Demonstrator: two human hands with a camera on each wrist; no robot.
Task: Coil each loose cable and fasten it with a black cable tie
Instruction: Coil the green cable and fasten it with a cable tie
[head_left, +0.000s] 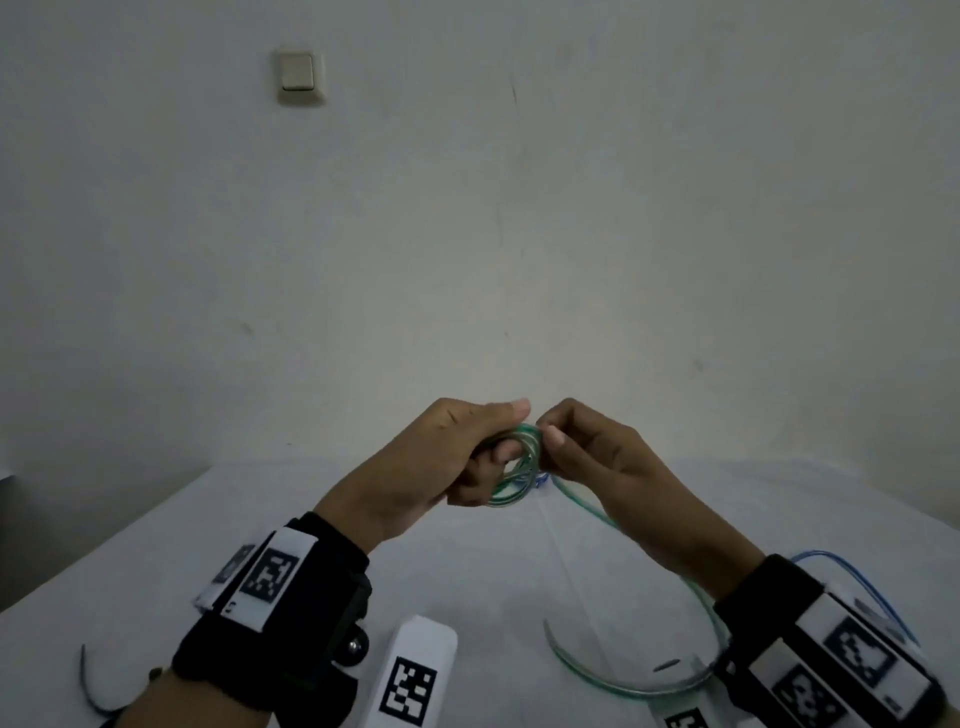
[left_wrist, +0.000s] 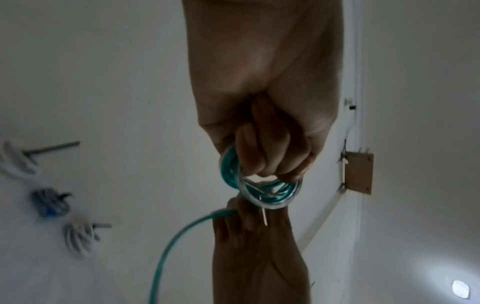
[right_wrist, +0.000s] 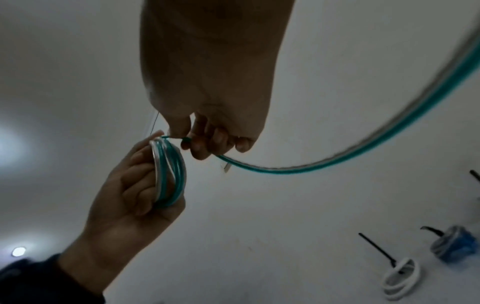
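Green cable (head_left: 618, 530): its slack passes behind the right wrist in the head view; the right-wrist view cuts it off at the upper right edge, streaked with blur.
Coil (left_wrist: 262, 191): part of it is buried under the curled fingers of the left hand (head_left: 441, 457).
Blue cable (head_left: 857, 577): mostly hidden behind the right wrist band.
Bundles on the table (left_wrist: 52, 203): blurred in the left-wrist view; ties hard to make out.

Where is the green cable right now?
The green cable is up in the middle of the head view, coiled in the left hand, its loose end pinched by the right hand.
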